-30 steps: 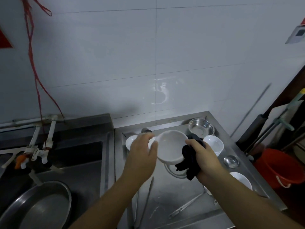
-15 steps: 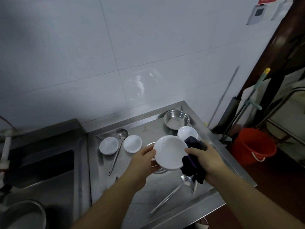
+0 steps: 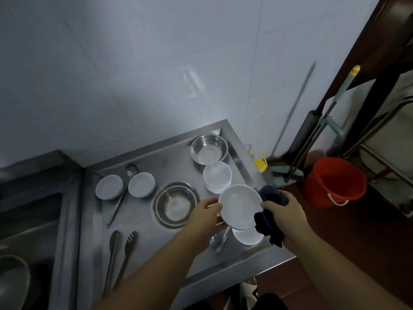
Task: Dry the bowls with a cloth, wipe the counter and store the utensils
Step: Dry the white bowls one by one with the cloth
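We hold a white bowl [image 3: 240, 206] in mid-air, right of centre in the frame, over the steel counter [image 3: 143, 233]. Our left hand [image 3: 205, 217] pinches its left rim, fingers closed on it. Our right hand [image 3: 282, 217] is clenched around a dark cloth [image 3: 268, 222] pressed to the bowl's right rim. The bowl's open face tilts up toward us, so the cloth lies just to its right; we judge the right hand should sweep leftward into the hollow.
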The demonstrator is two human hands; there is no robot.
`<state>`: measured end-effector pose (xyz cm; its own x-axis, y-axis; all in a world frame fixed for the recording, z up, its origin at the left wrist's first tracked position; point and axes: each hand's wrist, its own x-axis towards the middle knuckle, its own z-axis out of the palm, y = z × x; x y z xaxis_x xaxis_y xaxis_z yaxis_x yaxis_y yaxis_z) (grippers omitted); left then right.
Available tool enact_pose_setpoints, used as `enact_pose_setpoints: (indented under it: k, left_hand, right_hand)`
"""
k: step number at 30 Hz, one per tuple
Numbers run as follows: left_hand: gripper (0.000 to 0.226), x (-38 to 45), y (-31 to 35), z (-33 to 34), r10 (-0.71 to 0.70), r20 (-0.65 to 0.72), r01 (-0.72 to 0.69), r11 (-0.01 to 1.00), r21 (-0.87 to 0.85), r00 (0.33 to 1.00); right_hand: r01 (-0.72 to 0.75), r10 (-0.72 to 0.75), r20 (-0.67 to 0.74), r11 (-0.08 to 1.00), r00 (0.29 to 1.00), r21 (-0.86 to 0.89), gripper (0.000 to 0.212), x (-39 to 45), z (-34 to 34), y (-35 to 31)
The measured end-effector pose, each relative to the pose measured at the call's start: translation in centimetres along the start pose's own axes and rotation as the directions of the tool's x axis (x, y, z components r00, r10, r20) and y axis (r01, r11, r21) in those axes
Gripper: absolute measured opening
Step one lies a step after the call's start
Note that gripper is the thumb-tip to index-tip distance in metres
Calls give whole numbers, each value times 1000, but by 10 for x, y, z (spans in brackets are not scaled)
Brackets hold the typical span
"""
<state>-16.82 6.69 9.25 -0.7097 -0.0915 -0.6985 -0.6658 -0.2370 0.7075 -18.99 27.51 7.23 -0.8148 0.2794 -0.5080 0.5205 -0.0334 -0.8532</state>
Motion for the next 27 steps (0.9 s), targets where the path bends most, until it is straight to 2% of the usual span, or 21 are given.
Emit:
enact_pose_setpoints:
  k: [4, 9, 13, 21, 27]
  left_hand:
    - [11, 21, -23, 28, -64, -63, 65, 998, 18, 996]
    - [19, 49, -59, 41, -157, -96, 162, 986, 42, 983]
    - [23, 73, -87, 44, -194, -157, 213, 970, 118, 968]
    - [19, 100, -127, 45, -168, -292, 239, 945, 225, 941]
    - [13, 120, -133, 41, -97, -326, 196, 938, 287, 941]
  right_hand:
    - [-88, 90, 35, 994, 995, -61, 38, 29, -24, 17]
    - [-113, 126, 28, 953, 992, -282, 47, 52, -42, 51]
    - [-171, 190, 23, 927, 982, -334, 44, 63, -46, 77]
    - [-123, 172, 53, 858, 984, -499, 39, 82, -40, 105]
    - [-80, 123, 51, 856, 991, -510, 42, 95, -27, 122]
